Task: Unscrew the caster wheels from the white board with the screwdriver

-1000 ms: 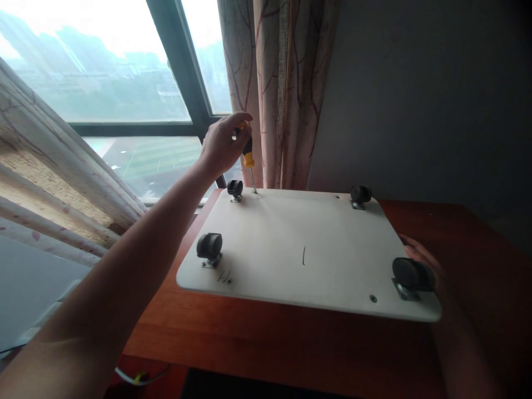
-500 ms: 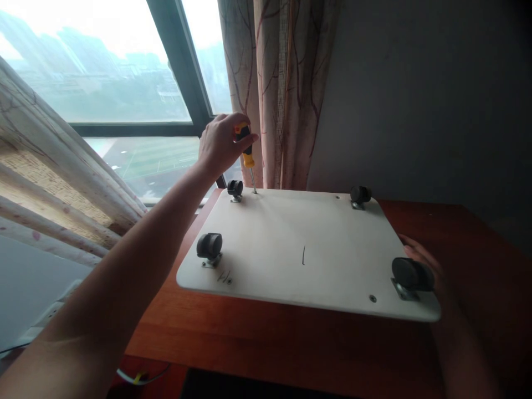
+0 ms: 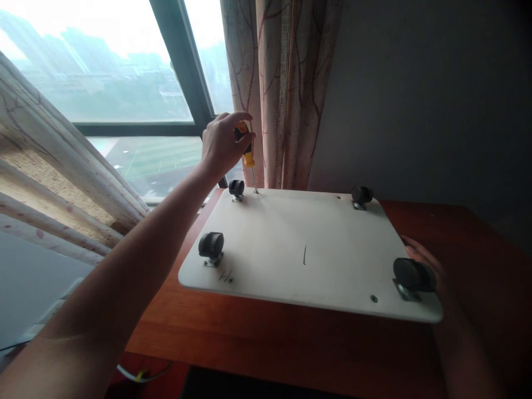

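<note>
My left hand (image 3: 226, 141) grips the yellow and black handle of a screwdriver (image 3: 248, 159). The screwdriver's tip stands in a screw hole at the far left edge of a white board (image 3: 307, 233), beside a black caster (image 3: 236, 188). Three other casters sit at the board's remaining corners, and two screw spots show along its near side. At the board's right edge is my right hand (image 3: 421, 257), its fingers against the edge and partly hidden behind the near right caster (image 3: 413, 275).
The board rests over a reddish-brown wooden table (image 3: 249, 327). Behind it hang patterned curtains (image 3: 274, 100) beside a window (image 3: 137, 94) and a grey wall. A pale cable (image 3: 145, 379) lies at the lower left.
The fingers of my left hand have shifted slightly on the screwdriver handle. The whole view has moved a little; the board and my right hand keep their places.
</note>
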`<state>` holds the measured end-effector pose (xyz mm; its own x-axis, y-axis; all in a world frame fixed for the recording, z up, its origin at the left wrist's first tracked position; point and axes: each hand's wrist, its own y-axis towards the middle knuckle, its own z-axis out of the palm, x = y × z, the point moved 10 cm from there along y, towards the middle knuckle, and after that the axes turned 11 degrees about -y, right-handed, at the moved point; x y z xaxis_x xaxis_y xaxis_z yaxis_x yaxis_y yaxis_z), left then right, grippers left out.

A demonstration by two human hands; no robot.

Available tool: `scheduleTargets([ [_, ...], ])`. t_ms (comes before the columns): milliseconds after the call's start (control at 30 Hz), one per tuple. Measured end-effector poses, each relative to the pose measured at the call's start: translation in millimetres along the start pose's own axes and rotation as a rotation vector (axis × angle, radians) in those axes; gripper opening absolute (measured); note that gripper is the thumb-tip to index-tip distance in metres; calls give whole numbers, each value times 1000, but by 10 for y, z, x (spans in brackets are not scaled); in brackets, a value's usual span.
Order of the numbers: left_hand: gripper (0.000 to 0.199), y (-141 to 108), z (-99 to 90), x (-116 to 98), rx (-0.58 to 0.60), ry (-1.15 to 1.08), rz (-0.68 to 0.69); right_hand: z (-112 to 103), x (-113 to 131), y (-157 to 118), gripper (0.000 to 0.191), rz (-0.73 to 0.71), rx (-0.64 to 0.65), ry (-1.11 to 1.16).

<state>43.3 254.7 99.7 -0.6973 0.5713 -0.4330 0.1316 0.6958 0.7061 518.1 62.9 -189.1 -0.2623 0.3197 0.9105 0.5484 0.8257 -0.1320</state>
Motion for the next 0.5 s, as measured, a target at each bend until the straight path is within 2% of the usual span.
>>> scheduleTargets([
  [67, 39, 11, 61, 32, 22, -99, 7, 23, -3, -25, 59, 12, 21, 19],
  [133, 38, 15, 93, 45, 30, -140, 24, 23, -39, -27, 59, 41, 25, 26],
  [267, 33, 32, 31, 38, 16, -22, 20, 2, -108, 38, 59, 52, 24, 19],
  [367, 30, 67, 5, 28, 53, 57, -21, -16, -161, 105, 60, 64, 26, -25],
  [500, 42, 81, 70, 12, 131, 49, -64, -36, -199, 139, 62, 92, 25, -58],
])
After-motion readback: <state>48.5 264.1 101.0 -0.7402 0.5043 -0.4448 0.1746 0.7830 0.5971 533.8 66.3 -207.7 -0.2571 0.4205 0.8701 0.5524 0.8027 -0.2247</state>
